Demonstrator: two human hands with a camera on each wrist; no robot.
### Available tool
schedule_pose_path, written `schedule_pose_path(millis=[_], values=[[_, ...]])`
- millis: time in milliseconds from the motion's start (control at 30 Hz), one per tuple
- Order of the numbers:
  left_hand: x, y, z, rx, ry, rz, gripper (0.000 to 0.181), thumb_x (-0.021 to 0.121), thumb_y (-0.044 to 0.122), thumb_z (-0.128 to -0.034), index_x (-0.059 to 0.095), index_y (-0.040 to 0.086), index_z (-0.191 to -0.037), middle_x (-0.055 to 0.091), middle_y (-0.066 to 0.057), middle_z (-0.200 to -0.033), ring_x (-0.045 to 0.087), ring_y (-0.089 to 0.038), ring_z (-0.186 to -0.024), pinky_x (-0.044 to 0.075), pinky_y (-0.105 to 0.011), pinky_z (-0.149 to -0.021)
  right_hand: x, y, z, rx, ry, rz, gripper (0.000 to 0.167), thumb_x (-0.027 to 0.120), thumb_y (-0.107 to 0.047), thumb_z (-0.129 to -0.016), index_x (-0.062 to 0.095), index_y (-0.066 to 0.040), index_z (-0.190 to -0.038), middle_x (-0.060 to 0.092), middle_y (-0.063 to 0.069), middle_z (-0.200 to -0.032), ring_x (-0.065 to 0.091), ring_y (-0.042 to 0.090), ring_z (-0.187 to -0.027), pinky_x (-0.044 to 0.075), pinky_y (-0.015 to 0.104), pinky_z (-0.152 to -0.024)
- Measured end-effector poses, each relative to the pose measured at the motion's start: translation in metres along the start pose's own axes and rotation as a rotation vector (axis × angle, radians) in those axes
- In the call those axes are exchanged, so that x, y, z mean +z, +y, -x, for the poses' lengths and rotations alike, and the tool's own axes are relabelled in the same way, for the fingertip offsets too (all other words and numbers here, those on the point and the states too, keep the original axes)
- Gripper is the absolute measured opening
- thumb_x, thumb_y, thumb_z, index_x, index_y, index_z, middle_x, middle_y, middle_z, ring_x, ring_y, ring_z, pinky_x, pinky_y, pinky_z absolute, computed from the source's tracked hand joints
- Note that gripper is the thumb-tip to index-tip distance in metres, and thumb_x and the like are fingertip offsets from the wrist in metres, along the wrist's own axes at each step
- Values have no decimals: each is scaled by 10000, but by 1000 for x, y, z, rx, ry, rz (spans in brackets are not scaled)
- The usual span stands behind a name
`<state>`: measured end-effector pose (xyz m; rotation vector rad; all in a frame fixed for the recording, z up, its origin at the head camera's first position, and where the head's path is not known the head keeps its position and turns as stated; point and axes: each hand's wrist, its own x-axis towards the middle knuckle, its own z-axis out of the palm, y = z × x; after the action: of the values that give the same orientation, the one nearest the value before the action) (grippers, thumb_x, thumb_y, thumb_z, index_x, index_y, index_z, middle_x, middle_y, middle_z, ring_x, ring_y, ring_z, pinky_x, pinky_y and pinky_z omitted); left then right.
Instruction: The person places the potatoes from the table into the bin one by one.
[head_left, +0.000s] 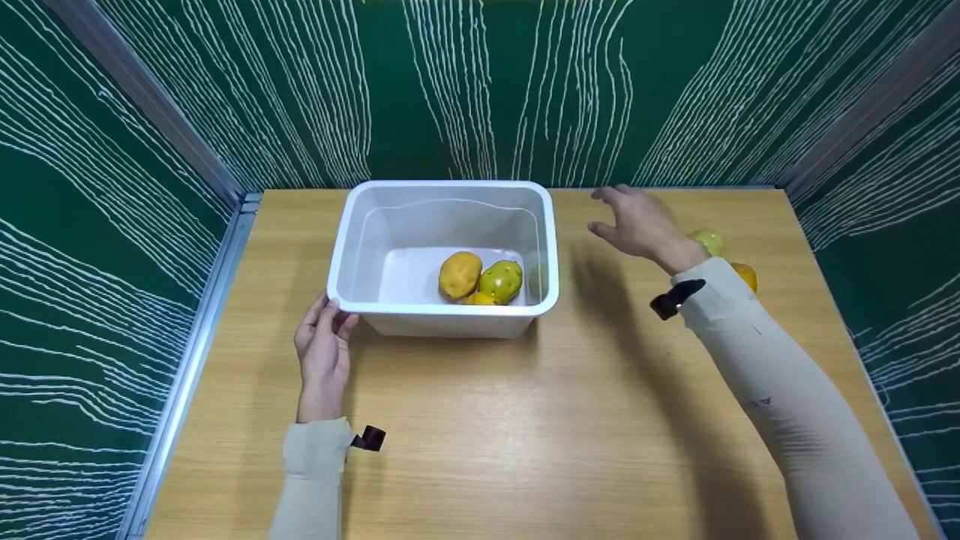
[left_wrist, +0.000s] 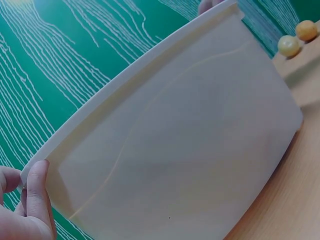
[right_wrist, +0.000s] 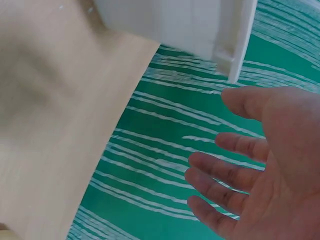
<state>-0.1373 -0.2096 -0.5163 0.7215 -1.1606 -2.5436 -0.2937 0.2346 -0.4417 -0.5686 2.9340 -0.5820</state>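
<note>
A white plastic bin (head_left: 444,308) stands toward the back of the wooden table. At its front left corner my left hand (head_left: 324,352) pinches the rim; in the left wrist view the thumb (left_wrist: 38,192) lies on one side of it and fingers on the other. Inside are a yellow lumpy fruit (head_left: 460,275), a green spotted fruit (head_left: 501,281) and an orange-yellow fruit (head_left: 481,298), partly hidden by the front rim. My right hand (head_left: 637,223) hangs in the air right of the bin, fingers spread, holding nothing and apart from the rim.
On the right of the table lie a pale green fruit (head_left: 707,241) and an orange fruit (head_left: 745,275), both partly covered by the right forearm in the head view. Green walls (head_left: 517,90) with white wavy lines enclose the table (head_left: 525,427) at the back and sides.
</note>
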Motion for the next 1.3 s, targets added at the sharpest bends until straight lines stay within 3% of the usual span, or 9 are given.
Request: schedule_pose_path(millis=[200, 400, 567, 967, 1300], values=[[-1, -1, 1, 15, -21, -18, 457, 482, -28, -1094, 399, -95, -1538, 596, -105, -1150, 658, -109, -841, 633, -117, -724, 4, 21, 7, 70, -28, 12, 539, 689, -218, -1033, 527, 40, -1477, 495, 323, -1517, 500, 510, -1370, 483, 689, -1136], [-1, 1, 2, 3, -9, -6, 447, 493, -23, -1092, 418, -81, -1528, 608, -109, -1154, 661, -117, -841, 637, -124, -727, 8, 40, 14, 90, -41, 3, 551, 674, -221, -1039, 506, 58, -1484, 497, 356, -1479, 510, 537, -1308, 501, 704, -1070], [-1, 1, 1, -11, 2, 3, 445, 508, -20, -1088, 429, -66, -1524, 626, -109, -1142, 656, -121, -827, 638, -132, -723, 13, 55, 20, 119, -43, 4, 565, 675, -221, -1038, 493, 64, -1491, 477, 371, -1484, 482, 559, -1321, 470, 723, -1106], [-1, 2, 1, -15, 10, -10, 455, 512, -9, -1090, 421, -62, -1533, 623, -98, -1137, 650, -116, -835, 638, -132, -731, 23, 92, 35, 168, -7, 30, 588, 708, -182, -999, 493, 105, -1464, 460, 415, -1471, 428, 611, -1323, 398, 778, -1120], [-2, 1, 0, -1, -18, 17, 474, 501, -41, -1082, 403, -91, -1542, 619, -87, -1069, 644, -109, -804, 633, -122, -690, 33, 114, 42, 238, 9, 53, 650, 727, -164, -961, 454, 97, -1489, 370, 390, -1549, 319, 617, -1400, 297, 765, -1189]])
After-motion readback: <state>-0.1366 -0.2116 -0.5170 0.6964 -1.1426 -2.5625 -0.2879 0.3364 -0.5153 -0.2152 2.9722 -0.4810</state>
